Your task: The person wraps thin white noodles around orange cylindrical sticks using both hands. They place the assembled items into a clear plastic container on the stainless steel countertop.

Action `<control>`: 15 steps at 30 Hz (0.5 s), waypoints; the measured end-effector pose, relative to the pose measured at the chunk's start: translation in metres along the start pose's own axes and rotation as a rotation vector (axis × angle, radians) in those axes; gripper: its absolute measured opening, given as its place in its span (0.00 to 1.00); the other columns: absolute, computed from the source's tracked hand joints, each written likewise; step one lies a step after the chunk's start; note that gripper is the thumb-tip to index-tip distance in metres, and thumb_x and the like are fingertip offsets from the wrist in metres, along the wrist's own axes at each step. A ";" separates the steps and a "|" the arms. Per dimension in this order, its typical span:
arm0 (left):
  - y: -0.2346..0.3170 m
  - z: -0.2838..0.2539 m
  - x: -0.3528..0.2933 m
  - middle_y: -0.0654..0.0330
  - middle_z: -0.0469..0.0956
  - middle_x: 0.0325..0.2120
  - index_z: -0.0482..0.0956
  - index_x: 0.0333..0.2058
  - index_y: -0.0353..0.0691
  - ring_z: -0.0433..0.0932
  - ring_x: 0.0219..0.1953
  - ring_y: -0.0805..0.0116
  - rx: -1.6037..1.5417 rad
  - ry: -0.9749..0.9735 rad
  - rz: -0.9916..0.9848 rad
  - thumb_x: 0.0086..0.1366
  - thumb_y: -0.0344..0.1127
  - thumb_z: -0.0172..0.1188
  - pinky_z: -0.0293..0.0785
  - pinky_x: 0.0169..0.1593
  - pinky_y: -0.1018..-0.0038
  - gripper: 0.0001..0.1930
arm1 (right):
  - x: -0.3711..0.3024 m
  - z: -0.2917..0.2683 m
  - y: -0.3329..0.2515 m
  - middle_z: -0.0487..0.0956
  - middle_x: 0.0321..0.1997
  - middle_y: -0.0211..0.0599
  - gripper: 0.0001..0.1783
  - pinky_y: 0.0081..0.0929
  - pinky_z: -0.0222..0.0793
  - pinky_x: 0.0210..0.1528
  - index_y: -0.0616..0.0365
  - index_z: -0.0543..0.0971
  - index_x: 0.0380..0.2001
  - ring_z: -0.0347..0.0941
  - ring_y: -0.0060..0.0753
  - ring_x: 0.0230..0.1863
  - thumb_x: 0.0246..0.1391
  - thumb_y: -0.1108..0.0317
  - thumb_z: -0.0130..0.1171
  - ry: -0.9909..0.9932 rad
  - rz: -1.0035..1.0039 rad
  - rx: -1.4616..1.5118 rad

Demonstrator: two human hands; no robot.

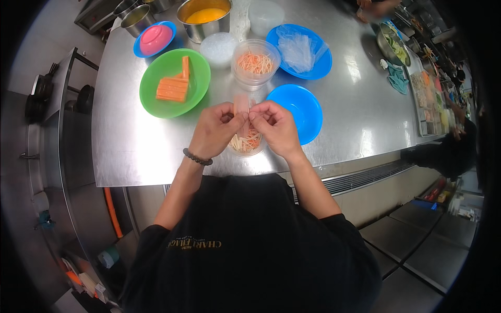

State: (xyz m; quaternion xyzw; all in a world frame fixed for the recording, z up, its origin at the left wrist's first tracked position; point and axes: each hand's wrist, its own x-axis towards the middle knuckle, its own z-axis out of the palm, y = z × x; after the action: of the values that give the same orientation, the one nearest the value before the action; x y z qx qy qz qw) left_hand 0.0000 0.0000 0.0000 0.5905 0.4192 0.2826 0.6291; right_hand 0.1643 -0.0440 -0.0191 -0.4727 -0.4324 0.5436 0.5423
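Both my hands are closed in a pinch at the middle near edge of the steel table. My left hand and my right hand nearly touch, thumbs and fingertips pressed on a pale pink crab stick. Part of it is hidden behind the fingers. Right below them stands a clear plastic tub holding orange-and-white crab stick shreds. Farther off, another clear tub holds more shreds. To the left, a green bowl carries a block of whole crab sticks, one lying apart.
An open blue bowl sits beside my right hand. Behind it, a blue plate bears crumpled clear plastic film. A pot of orange-yellow liquid and a pink bowl stand at the back left. Another person's hands show at the far right.
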 end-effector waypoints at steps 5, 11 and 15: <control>0.000 0.015 0.005 0.63 0.77 0.22 0.76 0.33 0.30 0.72 0.25 0.83 -0.091 0.027 0.085 0.61 0.33 0.57 0.67 0.28 0.84 0.09 | -0.003 -0.010 -0.006 0.76 0.27 0.26 0.04 0.14 0.66 0.31 0.62 0.75 0.31 0.69 0.13 0.28 0.51 0.73 0.56 0.068 -0.024 -0.272; 0.009 0.005 0.002 0.63 0.77 0.25 0.76 0.33 0.31 0.73 0.29 0.82 -0.168 -0.047 0.077 0.62 0.33 0.57 0.68 0.33 0.83 0.09 | 0.011 -0.012 0.016 0.75 0.27 0.28 0.04 0.15 0.64 0.29 0.61 0.74 0.31 0.67 0.14 0.26 0.53 0.72 0.53 0.115 -0.061 -0.036; 0.010 -0.006 0.002 0.65 0.77 0.27 0.76 0.38 0.31 0.73 0.30 0.80 -0.242 -0.097 0.113 0.63 0.33 0.56 0.69 0.37 0.81 0.10 | 0.028 -0.037 0.034 0.74 0.27 0.31 0.05 0.16 0.63 0.26 0.60 0.73 0.34 0.67 0.18 0.24 0.55 0.72 0.50 0.232 0.141 0.460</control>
State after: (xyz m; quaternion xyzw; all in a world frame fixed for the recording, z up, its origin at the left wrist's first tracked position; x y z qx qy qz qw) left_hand -0.0029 0.0067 0.0097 0.5461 0.3172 0.3369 0.6984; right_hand 0.1951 -0.0191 -0.0607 -0.4253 -0.1982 0.6061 0.6422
